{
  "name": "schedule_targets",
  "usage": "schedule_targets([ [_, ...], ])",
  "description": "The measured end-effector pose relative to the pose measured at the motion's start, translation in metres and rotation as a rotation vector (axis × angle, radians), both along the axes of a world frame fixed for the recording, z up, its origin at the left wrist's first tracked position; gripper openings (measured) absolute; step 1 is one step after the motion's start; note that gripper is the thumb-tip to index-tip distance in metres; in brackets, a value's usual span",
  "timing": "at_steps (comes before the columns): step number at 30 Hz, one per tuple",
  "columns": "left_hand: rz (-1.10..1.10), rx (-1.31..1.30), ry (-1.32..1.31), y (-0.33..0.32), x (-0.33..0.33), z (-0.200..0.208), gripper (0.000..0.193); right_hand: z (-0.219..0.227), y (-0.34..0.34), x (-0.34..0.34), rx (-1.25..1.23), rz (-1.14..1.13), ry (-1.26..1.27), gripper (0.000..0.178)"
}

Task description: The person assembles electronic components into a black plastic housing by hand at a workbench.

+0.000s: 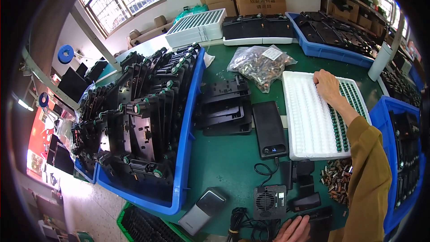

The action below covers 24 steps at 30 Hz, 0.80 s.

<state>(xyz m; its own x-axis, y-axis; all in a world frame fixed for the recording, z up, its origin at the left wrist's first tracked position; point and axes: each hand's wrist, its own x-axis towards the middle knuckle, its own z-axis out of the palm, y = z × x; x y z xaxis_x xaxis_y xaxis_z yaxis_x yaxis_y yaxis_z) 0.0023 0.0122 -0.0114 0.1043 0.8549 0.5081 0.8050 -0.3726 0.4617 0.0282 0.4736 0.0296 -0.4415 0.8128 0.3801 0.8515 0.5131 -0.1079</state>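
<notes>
My right hand (328, 88) reaches over the white foam tray (309, 116) on the right of the table. Its fingers curl down at the tray's far part, and what they pinch is hidden. Rows of small green parts (339, 130) fill the tray's right side; the left rows show bare white foam. Low in the view, my left hand (293, 230) has its fingers laid over the edge of a black plastic part (320, 217); its thumb is out of sight. Several black plastic pieces (305, 187) and a small square fan unit (269, 200) lie just beyond it.
A blue bin (182, 170) of black plastic assemblies stands left, another blue bin (380, 121) right. Small metal pieces (338, 180) lie beside my right sleeve. A black power bank (268, 127) is cabled to the fan. A bag of metal parts (261, 65) sits behind.
</notes>
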Motion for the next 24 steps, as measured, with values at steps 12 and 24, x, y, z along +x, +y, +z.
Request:
schedule_targets([
  [12, 0.01, 0.017, 0.004, 0.0, 0.003, -0.001, 0.034, 0.015, 0.036, 0.021, -0.333, 0.211, 0.058, 0.012],
  [24, -0.003, 0.046, -0.008, 0.001, 0.001, 0.001, 0.034, 0.038, 0.031, 0.045, -0.421, 0.303, 0.334, 0.011],
])
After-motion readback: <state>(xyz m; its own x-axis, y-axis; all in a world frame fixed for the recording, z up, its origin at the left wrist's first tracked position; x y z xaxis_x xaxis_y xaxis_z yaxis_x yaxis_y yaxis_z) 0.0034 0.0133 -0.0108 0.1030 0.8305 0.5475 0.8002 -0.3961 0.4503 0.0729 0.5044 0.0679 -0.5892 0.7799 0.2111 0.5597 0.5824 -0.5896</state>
